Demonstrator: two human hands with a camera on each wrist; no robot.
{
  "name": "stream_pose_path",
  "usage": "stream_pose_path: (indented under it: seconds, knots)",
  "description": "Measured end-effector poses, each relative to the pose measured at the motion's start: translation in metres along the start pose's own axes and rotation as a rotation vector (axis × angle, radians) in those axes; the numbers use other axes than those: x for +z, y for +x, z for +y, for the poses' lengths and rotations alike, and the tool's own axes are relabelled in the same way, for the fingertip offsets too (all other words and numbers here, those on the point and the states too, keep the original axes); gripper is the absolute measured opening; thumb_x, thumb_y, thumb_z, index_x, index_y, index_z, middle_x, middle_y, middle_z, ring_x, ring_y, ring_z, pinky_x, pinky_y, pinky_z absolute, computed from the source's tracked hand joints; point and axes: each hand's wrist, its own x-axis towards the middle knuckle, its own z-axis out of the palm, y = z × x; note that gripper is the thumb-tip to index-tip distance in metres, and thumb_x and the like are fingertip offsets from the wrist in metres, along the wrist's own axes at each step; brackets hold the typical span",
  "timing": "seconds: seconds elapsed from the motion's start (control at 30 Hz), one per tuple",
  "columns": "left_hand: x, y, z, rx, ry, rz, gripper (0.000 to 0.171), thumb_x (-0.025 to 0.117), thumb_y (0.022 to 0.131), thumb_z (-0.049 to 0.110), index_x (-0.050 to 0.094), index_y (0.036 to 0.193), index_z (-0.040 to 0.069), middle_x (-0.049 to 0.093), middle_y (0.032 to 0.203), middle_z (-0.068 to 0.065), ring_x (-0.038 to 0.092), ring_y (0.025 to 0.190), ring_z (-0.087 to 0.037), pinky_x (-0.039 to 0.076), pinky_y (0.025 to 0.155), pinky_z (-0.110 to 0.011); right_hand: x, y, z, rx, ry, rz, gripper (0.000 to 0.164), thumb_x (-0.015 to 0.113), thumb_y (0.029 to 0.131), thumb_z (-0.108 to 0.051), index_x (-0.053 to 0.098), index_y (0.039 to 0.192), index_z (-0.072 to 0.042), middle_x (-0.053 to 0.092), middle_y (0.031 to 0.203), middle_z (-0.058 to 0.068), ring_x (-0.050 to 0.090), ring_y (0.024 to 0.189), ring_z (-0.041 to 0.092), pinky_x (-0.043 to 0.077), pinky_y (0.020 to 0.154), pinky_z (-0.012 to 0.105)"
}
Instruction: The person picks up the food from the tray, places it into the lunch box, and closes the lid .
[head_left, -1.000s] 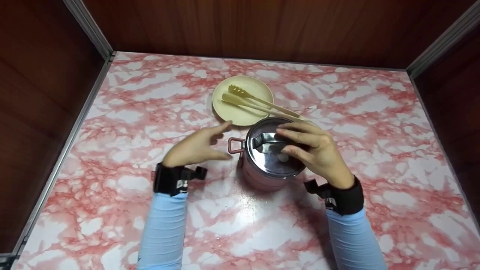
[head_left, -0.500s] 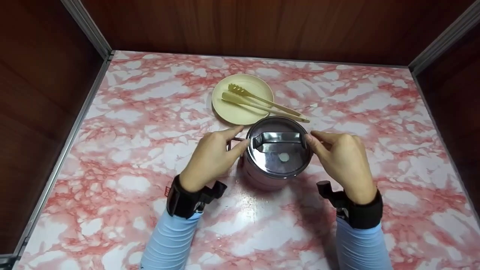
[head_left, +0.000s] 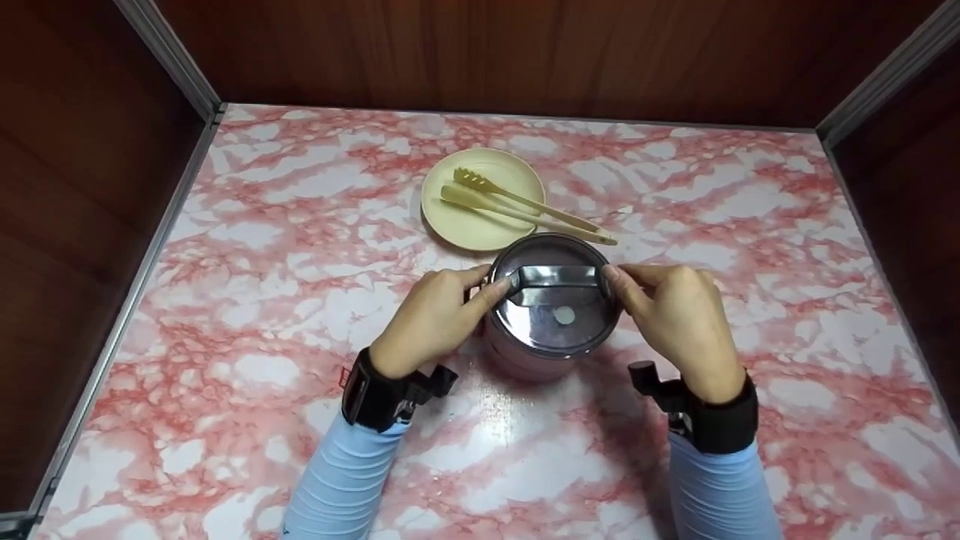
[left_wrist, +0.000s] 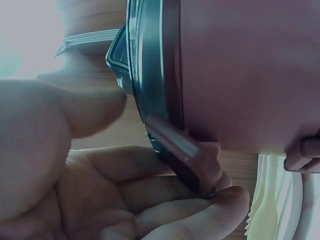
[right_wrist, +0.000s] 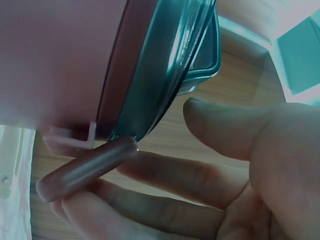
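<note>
A round pink lunch box stands upright on the table beneath both hands. Its dark, glossy lid carries a raised carrying handle. On the left side, my left hand has its fingers curled at a pink side latch, and in the left wrist view this latch is swung out from the wall. Opposite it, my right hand has its fingers behind the other latch, also tilted outward. Both thumbs lie close to the lid's edge. From the head, the hands hide both latches.
Behind the lunch box lies a pale yellow plate. Across it rests a pair of yellow tongs, one end slotted and the other flat, their tail reaching past the plate. Dark wood-patterned panels enclose the marbled red-and-white table.
My right hand left the lid's top and moved to the right side latch. My left hand came in from the left to the other latch. The lunch box, plate and tongs stayed put.
</note>
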Motion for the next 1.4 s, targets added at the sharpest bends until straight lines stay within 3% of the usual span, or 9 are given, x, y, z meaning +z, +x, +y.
stream_pose_path:
  seconds: [0.1, 0.23, 0.3, 0.33, 0.37, 0.57, 0.9, 1.17, 1.4]
  knots:
    - [0.008, -0.002, -0.001, -0.010, -0.034, 0.032, 0.054, 0.054, 0.101, 0.044, 0.056, 0.138, 0.004, 0.070, 0.111, -0.017, 0.053, 0.063, -0.012, 0.053, 0.078, -0.033, 0.005, -0.004, -0.001, 0.000, -0.009, 0.026, 0.039, 0.060, 0.098, -0.044, 0.079, 0.101, -0.010, 0.073, 0.078, 0.003, 0.061, 0.065, 0.018, 0.047, 0.062, 0.038]
    - [0.020, -0.012, 0.001, -0.033, -0.060, 0.064, 0.059, 0.051, 0.104, 0.036, 0.043, 0.142, -0.007, 0.052, 0.137, -0.026, 0.066, 0.099, -0.023, 0.046, 0.100, -0.034, 0.014, -0.016, 0.002, -0.010, -0.014, 0.072, 0.041, 0.062, 0.098, -0.041, 0.077, 0.106, -0.005, 0.074, 0.081, 0.009, 0.064, 0.064, 0.022, 0.049, 0.064, 0.041]
    - [0.026, -0.020, 0.004, -0.040, -0.051, 0.078, 0.061, 0.050, 0.104, 0.035, 0.036, 0.145, -0.008, 0.036, 0.150, -0.024, 0.045, 0.134, -0.027, 0.032, 0.112, -0.036, 0.017, -0.023, 0.003, -0.005, 0.016, 0.071, 0.041, 0.066, 0.096, -0.038, 0.074, 0.112, -0.002, 0.074, 0.089, 0.014, 0.069, 0.072, 0.027, 0.052, 0.068, 0.045]
    - [0.027, -0.024, 0.006, -0.045, -0.048, 0.082, 0.062, 0.049, 0.105, 0.035, 0.034, 0.146, -0.008, 0.028, 0.154, -0.022, 0.028, 0.143, -0.029, 0.023, 0.115, -0.037, 0.019, -0.026, 0.003, -0.002, 0.032, 0.068, 0.042, 0.068, 0.095, -0.037, 0.072, 0.115, 0.000, 0.074, 0.096, 0.016, 0.071, 0.079, 0.029, 0.053, 0.071, 0.047]
    - [0.029, -0.028, 0.007, -0.044, -0.046, 0.085, 0.064, 0.049, 0.104, 0.036, 0.032, 0.147, -0.008, 0.024, 0.156, -0.022, 0.025, 0.144, -0.030, 0.021, 0.116, -0.038, 0.020, -0.029, 0.004, -0.004, 0.045, 0.064, 0.044, 0.070, 0.093, -0.036, 0.071, 0.118, 0.001, 0.073, 0.102, 0.018, 0.071, 0.085, 0.031, 0.054, 0.073, 0.049]
    - [0.038, -0.037, 0.012, -0.001, -0.034, 0.137, 0.071, 0.057, 0.101, 0.037, 0.030, 0.148, -0.010, 0.020, 0.156, -0.027, 0.021, 0.145, -0.033, 0.022, 0.115, -0.043, 0.028, -0.038, 0.005, -0.029, 0.091, 0.064, 0.049, 0.075, 0.089, -0.033, 0.066, 0.124, 0.000, 0.073, 0.103, 0.016, 0.071, 0.091, 0.028, 0.054, 0.074, 0.048]
    - [0.040, -0.025, 0.008, 0.022, -0.100, 0.179, 0.074, 0.065, 0.096, 0.034, 0.034, 0.148, -0.009, 0.031, 0.153, -0.026, 0.032, 0.141, -0.034, 0.026, 0.114, -0.043, 0.030, -0.031, 0.007, 0.057, 0.189, 0.082, 0.065, 0.076, 0.088, -0.035, 0.056, 0.132, 0.008, 0.066, 0.117, 0.022, 0.069, 0.100, 0.029, 0.055, 0.078, 0.038]
    - [0.031, -0.031, 0.011, 0.039, -0.066, 0.206, 0.069, 0.066, 0.095, 0.032, 0.040, 0.147, -0.005, 0.043, 0.148, -0.018, 0.044, 0.134, -0.029, 0.034, 0.110, -0.039, 0.027, -0.036, -0.002, -0.002, 0.126, 0.062, 0.060, 0.074, 0.091, -0.033, 0.057, 0.132, 0.007, 0.069, 0.112, 0.022, 0.069, 0.099, 0.034, 0.054, 0.082, 0.050]
    - [0.029, -0.029, 0.012, 0.047, -0.034, 0.209, 0.068, 0.065, 0.096, 0.035, 0.041, 0.146, -0.005, 0.045, 0.146, -0.018, 0.048, 0.131, -0.029, 0.037, 0.109, -0.039, 0.023, -0.034, -0.002, -0.035, 0.076, 0.050, 0.057, 0.073, 0.091, -0.031, 0.058, 0.133, 0.004, 0.069, 0.114, 0.020, 0.066, 0.105, 0.033, 0.051, 0.086, 0.052]
